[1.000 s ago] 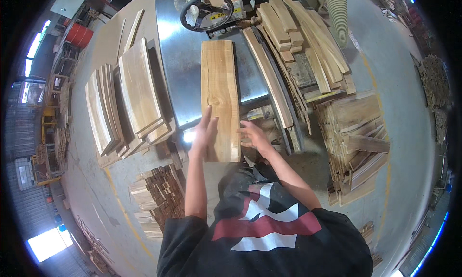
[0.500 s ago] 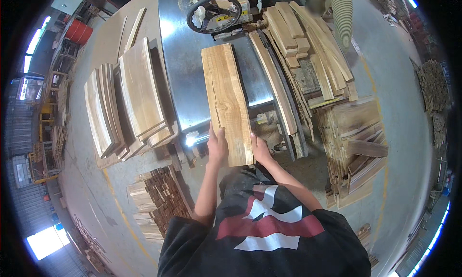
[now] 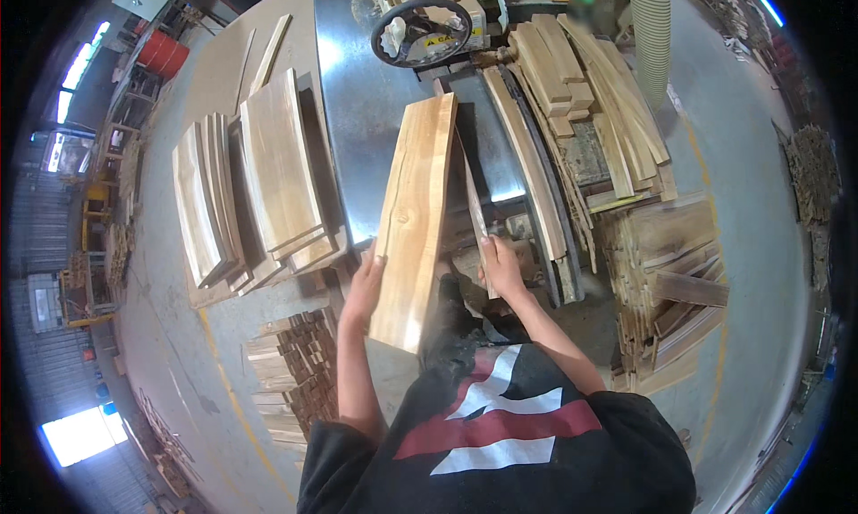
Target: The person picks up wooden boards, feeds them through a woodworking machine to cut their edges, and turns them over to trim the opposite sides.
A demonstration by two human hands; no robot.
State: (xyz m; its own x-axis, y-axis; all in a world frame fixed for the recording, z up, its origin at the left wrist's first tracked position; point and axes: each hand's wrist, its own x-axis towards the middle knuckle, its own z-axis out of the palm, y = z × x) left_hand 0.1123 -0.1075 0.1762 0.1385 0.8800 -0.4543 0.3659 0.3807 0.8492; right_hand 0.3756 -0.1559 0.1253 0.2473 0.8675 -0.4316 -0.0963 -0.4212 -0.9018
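Note:
My left hand (image 3: 364, 290) grips the left edge of a wide pale wooden board (image 3: 414, 210), its thumb lying on the top face. The board has a knot and a dark crack, and tilts with its far end to the right. In my right hand (image 3: 502, 265) is a narrow strip of wood (image 3: 475, 201), held near its close end. Board and strip stand apart at the near end and come close together toward the far end. Both are above the metal table (image 3: 357, 112) of a machine with a black handwheel (image 3: 422, 33).
To the left, wide boards (image 3: 281, 161) lie stacked on a brown panel (image 3: 210, 76). Right of the machine table are a long strip (image 3: 525, 165) and piled planks (image 3: 547, 63). Offcuts (image 3: 670, 290) lie on the right floor, short blocks (image 3: 304, 362) on the left. A ribbed hose (image 3: 651, 40) hangs at far right.
The board has swung to the left at its near end with my left hand. My right hand has moved right, and a narrow strip now shows separate from the board.

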